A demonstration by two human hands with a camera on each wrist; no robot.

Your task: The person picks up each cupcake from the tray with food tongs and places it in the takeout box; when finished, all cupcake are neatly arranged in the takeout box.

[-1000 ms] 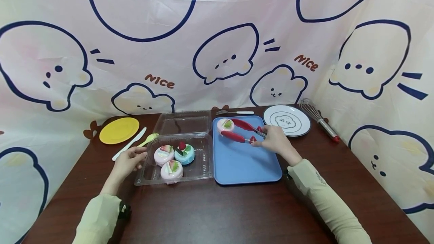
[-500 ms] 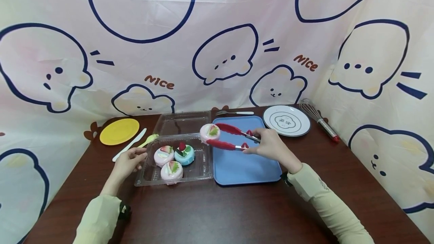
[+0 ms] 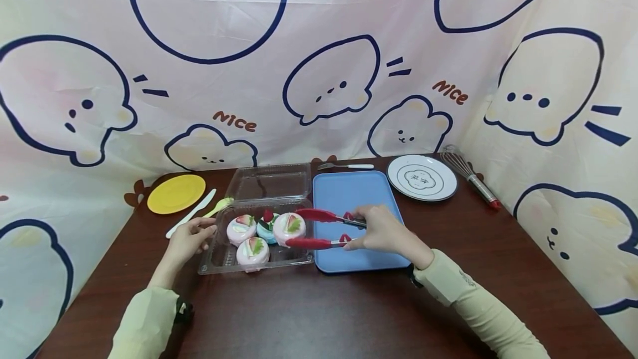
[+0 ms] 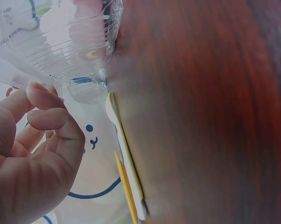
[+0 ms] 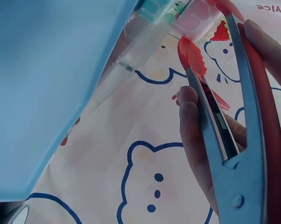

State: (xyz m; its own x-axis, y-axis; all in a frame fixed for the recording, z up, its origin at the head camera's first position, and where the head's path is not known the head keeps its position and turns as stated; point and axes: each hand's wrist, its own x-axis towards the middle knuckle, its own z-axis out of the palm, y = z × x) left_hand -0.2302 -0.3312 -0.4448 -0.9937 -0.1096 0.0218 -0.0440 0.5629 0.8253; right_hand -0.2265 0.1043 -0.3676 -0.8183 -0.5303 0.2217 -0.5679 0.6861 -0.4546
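Observation:
My right hand (image 3: pixel 386 232) grips red-tipped metal tongs (image 3: pixel 316 244). Their tips clasp a pink toy cake (image 3: pixel 290 228) with a strawberry slice on top, held above the right side of a clear plastic box (image 3: pixel 291 258). Inside the box sit two more pink cakes, one at the left (image 3: pixel 241 230) and one in front (image 3: pixel 252 252). Behind the held cake, a blue cake (image 3: pixel 265 230) with a raspberry is partly hidden. At the box's left edge, the thumb and finger of my left hand (image 3: pixel 189 241) pinch the rim, as the left wrist view also shows.
The box's lid (image 3: pixel 276 183) lies folded back. A blue tray (image 3: pixel 344 190) adjoins the box on the right. Around them are a white plate (image 3: pixel 420 162), whisk (image 3: pixel 479 186), fork (image 3: pixel 356 166), yellow plate (image 3: pixel 175 194), white knife (image 3: pixel 191 214) and yellow-green spoon (image 3: pixel 221 204).
The right hand has carried the pink cake in the tongs leftward and nearer, from over the blue tray's far corner to above the clear box. The left hand has stayed at the box's edge.

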